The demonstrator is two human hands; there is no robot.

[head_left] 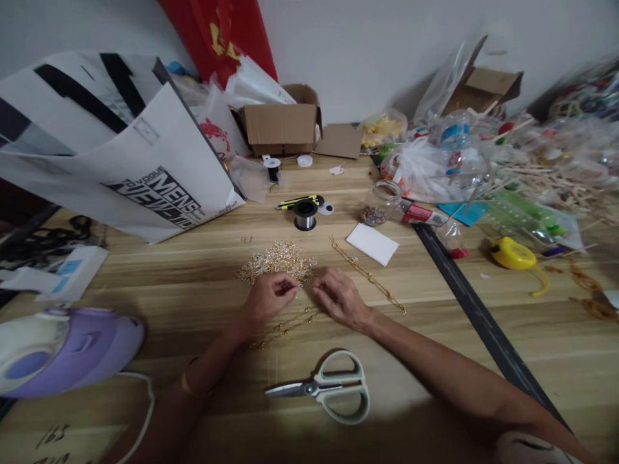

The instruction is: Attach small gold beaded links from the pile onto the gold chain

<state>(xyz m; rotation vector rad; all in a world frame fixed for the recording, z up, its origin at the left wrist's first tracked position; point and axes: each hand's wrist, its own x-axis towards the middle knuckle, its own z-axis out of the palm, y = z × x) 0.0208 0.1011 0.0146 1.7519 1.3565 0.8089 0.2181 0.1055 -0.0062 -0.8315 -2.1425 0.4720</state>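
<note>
My left hand [267, 298] rests on the wooden table [193, 290], fingers pinched together at the near edge of a pile of small gold and clear beads [278, 260]. My right hand [341, 298] lies just to its right, fingers curled down toward the same spot, and what they pinch is too small to make out. A thin gold chain [285, 327] runs under both hands toward me. A second gold chain [367, 276] lies stretched out beyond my right hand.
Grey-handled scissors [329, 390] lie near me. A wire spool [305, 214], a white card [372, 243], a bead jar [377, 205] and a yellow tape measure [511, 252] sit further back. A white bag [135, 148], a cardboard box [283, 122] and a purple appliance [62, 348] stand left; craft clutter fills the right.
</note>
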